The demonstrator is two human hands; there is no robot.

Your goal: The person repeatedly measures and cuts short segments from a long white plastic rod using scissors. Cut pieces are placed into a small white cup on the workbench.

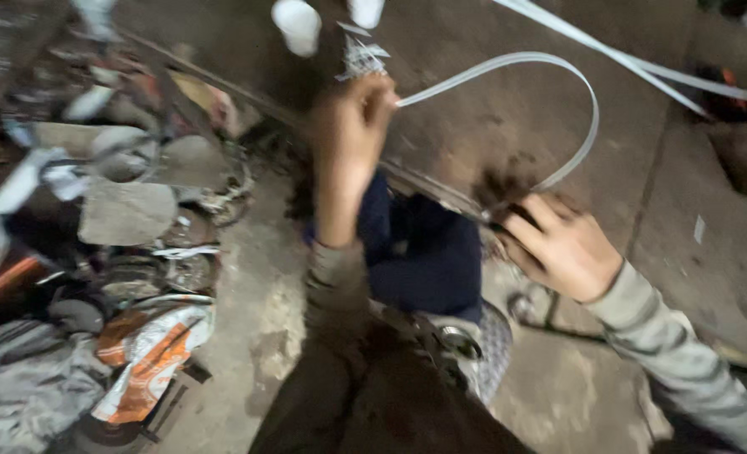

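Observation:
My left hand (350, 139) is raised near the top centre, fingers pinched on one end of a thin pale strap (550, 63) that arcs rightward in a loop. The strap's other end comes down to my right hand (558, 244), which is closed on it beside a dark smudge on the concrete floor (710, 252). Both sleeves are grey-striped. A dark blue cloth (428, 244) lies between my forearms. The picture is blurred by motion.
A heap of scrap, metal parts and an orange-and-white sack (150, 353) fills the left side. Two white cups (298, 25) stand at the top. More pale straps (642, 71) run across the upper right. A round metal part (461, 340) sits below the blue cloth.

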